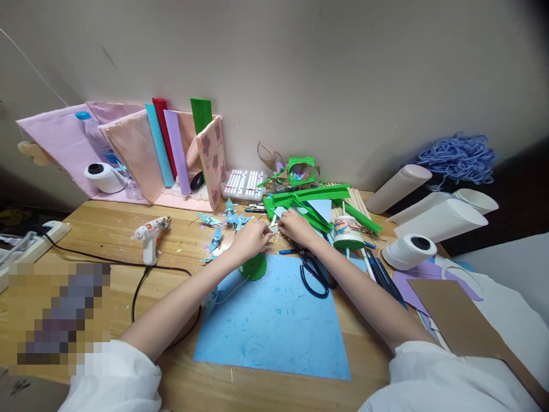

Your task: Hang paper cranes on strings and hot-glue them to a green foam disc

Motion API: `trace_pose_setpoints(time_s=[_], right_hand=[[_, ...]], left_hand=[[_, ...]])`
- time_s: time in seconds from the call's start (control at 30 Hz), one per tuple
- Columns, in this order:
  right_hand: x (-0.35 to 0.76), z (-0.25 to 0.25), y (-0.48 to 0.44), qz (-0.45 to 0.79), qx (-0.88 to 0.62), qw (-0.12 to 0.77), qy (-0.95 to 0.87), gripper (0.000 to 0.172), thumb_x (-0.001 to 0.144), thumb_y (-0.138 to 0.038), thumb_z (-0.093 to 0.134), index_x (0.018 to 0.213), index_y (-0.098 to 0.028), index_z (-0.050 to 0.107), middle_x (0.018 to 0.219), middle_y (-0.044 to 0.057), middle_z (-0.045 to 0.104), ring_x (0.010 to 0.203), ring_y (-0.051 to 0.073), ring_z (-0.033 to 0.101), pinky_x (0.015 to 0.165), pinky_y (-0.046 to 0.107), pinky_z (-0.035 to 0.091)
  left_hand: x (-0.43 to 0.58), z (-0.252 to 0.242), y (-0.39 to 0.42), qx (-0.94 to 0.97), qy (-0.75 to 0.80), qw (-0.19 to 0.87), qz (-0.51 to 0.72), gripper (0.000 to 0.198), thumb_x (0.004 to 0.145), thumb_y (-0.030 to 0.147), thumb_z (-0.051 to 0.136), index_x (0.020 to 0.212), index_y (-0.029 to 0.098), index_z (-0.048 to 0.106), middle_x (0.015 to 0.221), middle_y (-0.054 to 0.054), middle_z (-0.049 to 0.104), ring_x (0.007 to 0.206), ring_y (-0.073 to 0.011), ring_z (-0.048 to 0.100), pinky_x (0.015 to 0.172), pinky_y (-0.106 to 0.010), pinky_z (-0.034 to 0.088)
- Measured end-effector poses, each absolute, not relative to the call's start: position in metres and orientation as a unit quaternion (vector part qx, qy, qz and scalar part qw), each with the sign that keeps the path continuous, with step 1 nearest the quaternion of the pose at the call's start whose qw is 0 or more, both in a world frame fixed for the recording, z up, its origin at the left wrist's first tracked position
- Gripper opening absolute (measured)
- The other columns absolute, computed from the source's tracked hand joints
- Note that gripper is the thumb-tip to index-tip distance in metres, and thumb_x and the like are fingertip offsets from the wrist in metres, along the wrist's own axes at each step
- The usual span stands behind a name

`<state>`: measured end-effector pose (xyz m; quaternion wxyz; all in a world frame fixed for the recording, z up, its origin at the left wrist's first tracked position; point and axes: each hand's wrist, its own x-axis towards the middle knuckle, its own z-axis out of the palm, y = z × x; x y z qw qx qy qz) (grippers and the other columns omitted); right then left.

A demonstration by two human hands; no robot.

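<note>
My left hand and my right hand come close together over the back of the table, fingertips pinched. Whatever they pinch is too small to make out; small white bits lie around the fingertips. Below my left wrist is a green disc, with a white string running from it over a blue sheet. Folded blue paper cranes lie left of my left hand. Black-handled scissors rest under my right forearm. Green crepe paper strips are heaped just behind my right hand.
A hot glue gun stands at left, its black cable crossing the table. Behind are a pink organizer and a marker box. At right are a decorated cup, a white thread cone, paper rolls and brown cardboard.
</note>
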<state>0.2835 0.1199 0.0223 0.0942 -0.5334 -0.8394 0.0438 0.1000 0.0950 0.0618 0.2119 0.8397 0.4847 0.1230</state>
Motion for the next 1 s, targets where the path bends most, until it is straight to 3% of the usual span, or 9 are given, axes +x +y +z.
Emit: trace_pose_setpoints(time_s=[0.33,0.57,0.83,1.0], right_hand=[[0.293,0.029,0.114,0.056,-0.521,0.170,-0.835,0.008,0.080,-0.016,0.057,0.072,-0.016,0.060,0.078,0.006,0.061,0.080,0.020,0.049,0.072,0.030,0.039],[0.295,0.045,0.103,0.094,-0.455,0.254,-0.848,0.006,0.078,-0.016,0.060,0.073,-0.017,0.056,0.075,0.003,0.060,0.076,0.018,0.048,0.072,0.029,0.038],[0.278,0.062,0.080,-0.010,-0.410,0.243,-0.879,0.008,0.080,-0.014,0.052,0.074,-0.017,0.056,0.077,0.008,0.058,0.079,0.022,0.045,0.075,0.034,0.040],[0.264,0.066,0.061,0.077,-0.430,0.329,-0.837,0.008,0.083,-0.022,0.053,0.084,-0.017,0.059,0.084,0.008,0.060,0.084,0.021,0.049,0.077,0.035,0.041]], left_hand=[[0.111,0.053,0.113,0.836,0.478,0.220,0.154,0.019,0.082,0.023,0.051,0.087,0.015,0.067,0.088,-0.009,0.069,0.083,-0.0208,0.062,0.074,-0.030,0.045],[0.121,0.055,0.119,0.833,0.448,0.253,0.202,0.020,0.083,0.029,0.053,0.085,0.014,0.067,0.083,-0.006,0.070,0.075,-0.0160,0.062,0.066,-0.024,0.042],[0.104,0.064,0.097,0.780,0.478,0.325,0.240,0.025,0.079,0.034,0.055,0.072,0.014,0.068,0.068,-0.003,0.068,0.062,-0.0136,0.057,0.057,-0.023,0.038],[0.088,0.072,0.078,0.748,0.479,0.364,0.280,0.023,0.078,0.033,0.055,0.073,0.014,0.066,0.067,-0.001,0.066,0.061,-0.0115,0.056,0.056,-0.021,0.039]])
